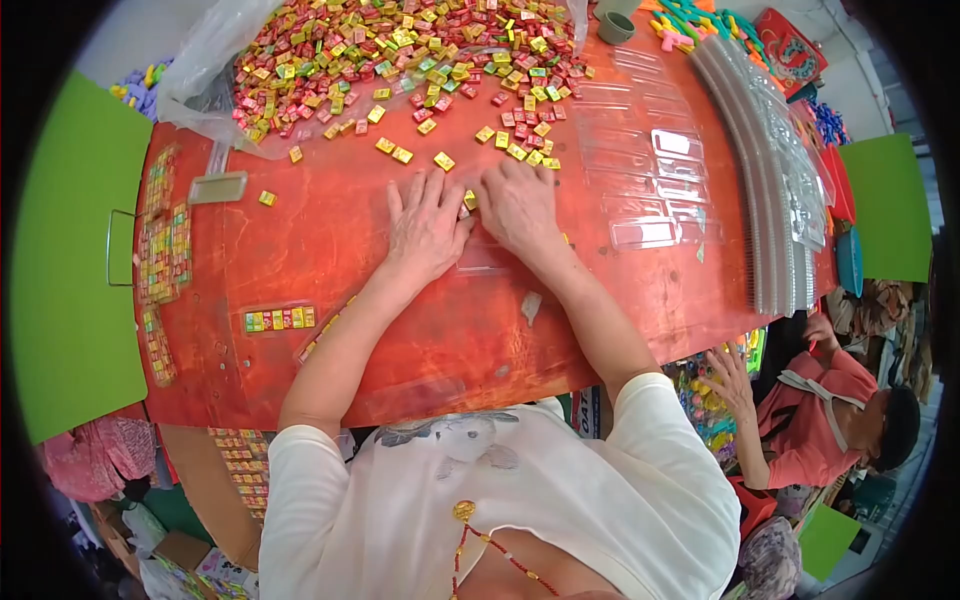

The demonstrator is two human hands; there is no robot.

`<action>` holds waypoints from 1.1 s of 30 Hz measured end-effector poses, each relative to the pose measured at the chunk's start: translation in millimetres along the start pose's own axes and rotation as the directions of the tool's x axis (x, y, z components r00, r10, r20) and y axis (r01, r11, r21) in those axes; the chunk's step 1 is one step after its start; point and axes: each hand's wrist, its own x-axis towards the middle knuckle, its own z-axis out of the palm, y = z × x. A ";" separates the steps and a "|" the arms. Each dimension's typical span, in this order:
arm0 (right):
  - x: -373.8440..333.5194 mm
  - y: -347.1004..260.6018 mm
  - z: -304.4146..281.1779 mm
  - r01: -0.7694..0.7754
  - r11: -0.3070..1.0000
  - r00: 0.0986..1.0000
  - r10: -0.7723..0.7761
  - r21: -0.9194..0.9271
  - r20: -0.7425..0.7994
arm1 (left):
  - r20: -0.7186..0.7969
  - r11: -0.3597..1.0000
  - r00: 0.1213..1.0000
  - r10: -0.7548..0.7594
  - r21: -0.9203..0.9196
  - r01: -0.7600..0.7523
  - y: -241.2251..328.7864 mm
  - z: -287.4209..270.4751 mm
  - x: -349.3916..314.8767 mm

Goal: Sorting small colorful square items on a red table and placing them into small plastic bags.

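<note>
My left hand lies over the red table with its fingers stretched forward and a little apart. Close beside it, my right hand has its fingers bent down and drawn together; what they hold, if anything, is hidden. A small yellow box shows in the gap between my hands, beside the right fingers. Beneath the hands, part of a clear plastic tray is visible. Loose yellow boxes lie just past my fingertips. Farther off is a big heap of small red, yellow and green boxes.
Filled trays sit at left, with more stacked along the left edge. Empty clear trays lie at right beside a tall nested stack of trays. A green cup stands behind. Another person sits at lower right.
</note>
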 end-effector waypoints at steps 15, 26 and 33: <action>-2.9 19.6 -18.3 0.203 0.978 0.979 -0.201 0.055 -0.030 | -0.017 1.000 1.000 -0.009 -0.018 0.009 0.7 4.7 7.2; 37.6 23.2 -10.7 0.149 0.987 0.987 -0.145 0.062 -0.067 | -0.074 0.999 0.997 -0.035 -0.043 0.031 -21.0 -23.5 -5.8; 123.8 35.7 36.3 0.185 0.981 0.943 -0.195 -0.061 -0.271 | -0.112 0.995 0.993 -0.040 -0.092 0.030 -36.9 -25.0 -7.2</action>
